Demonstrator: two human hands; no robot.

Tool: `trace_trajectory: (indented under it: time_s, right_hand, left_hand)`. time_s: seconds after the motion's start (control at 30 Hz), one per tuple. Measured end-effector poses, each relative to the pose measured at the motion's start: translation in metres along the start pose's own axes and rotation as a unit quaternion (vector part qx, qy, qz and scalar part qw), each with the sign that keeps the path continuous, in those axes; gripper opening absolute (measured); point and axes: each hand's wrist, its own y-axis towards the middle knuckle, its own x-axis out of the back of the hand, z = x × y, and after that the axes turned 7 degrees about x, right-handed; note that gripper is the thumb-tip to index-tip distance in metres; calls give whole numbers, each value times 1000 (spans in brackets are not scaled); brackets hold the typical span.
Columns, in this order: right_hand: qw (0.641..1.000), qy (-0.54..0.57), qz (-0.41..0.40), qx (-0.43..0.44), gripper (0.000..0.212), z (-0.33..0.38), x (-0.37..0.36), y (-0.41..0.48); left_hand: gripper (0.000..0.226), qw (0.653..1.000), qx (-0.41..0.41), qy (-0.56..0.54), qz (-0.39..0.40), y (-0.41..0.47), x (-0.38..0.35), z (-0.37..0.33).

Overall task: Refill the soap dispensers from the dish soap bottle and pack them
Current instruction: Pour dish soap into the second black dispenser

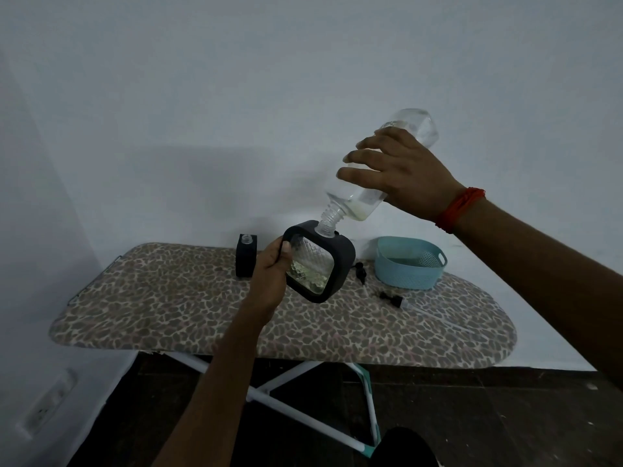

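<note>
My left hand (271,268) grips a black-framed glass soap dispenser (320,264), tilted and lifted above the board, with some pale liquid in its bottom. My right hand (401,175) holds a clear dish soap bottle (367,197) upside down and slanted, its threaded neck set into the dispenser's opening. A little yellowish soap sits near the bottle's neck. A second black dispenser (246,259) stands uncapped on the board behind my left hand. Two black pump heads (360,272) (392,298) with clear tubes lie on the board to the right.
The leopard-print ironing board (168,308) stands against a white wall. A light blue plastic basket (409,264) sits at its back right. White crossed legs show below the board over a dark floor. A wall socket (47,404) is low on the left.
</note>
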Motion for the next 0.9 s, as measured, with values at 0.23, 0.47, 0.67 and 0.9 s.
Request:
trace_trajectory:
  time_s: [0.23, 0.47, 0.67, 0.9]
  right_hand:
    - [1000, -17, 7, 18, 33, -2, 4, 5]
    - [997, -48, 18, 49, 35, -7, 8, 9]
    - [993, -81, 28, 75, 39, -9, 13, 14]
    - [988, -115, 38, 99, 41, -12, 19, 20]
  left_hand:
    - [36, 1000, -10, -5, -9, 1, -3, 4]
    - [36, 1000, -9, -8, -11, 5, -5, 7]
    - [36, 1000, -21, -11, -8, 5, -8, 11]
    - [37, 998, -54, -10, 7, 7, -8, 10]
